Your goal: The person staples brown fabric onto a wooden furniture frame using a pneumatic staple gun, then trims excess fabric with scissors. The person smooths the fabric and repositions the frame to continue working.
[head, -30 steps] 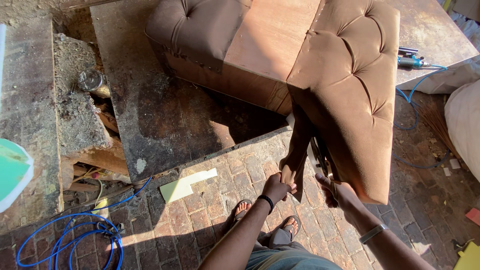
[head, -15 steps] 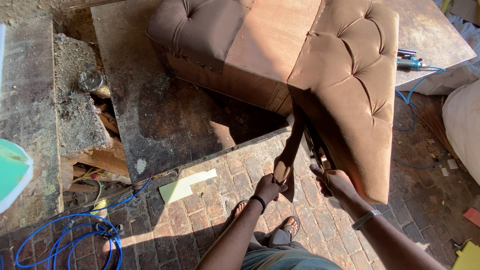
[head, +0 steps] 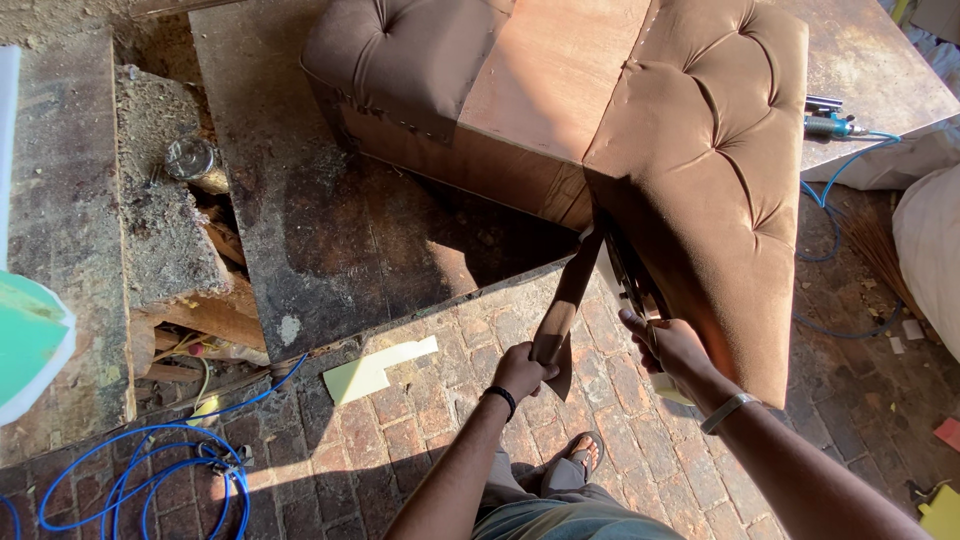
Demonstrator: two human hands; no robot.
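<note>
Head view: left hand [head: 520, 372] pulls fabric strip [head: 566, 300].

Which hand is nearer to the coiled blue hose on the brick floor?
Left. The left hand holds a fabric strip, nearer the blue hose at lower left. The right hand is farther off, at the edge of the tufted brown cushion.

We see both of our arms bare, with no sleeves on the forearms. Our left hand [head: 520, 372] has a thin black band at the wrist, and our right hand [head: 676, 346] has a pale, silvery bracelet a little above the wrist. Lower down we wear grey-green trousers and an open sandal [head: 584, 452] with dark straps.
</note>
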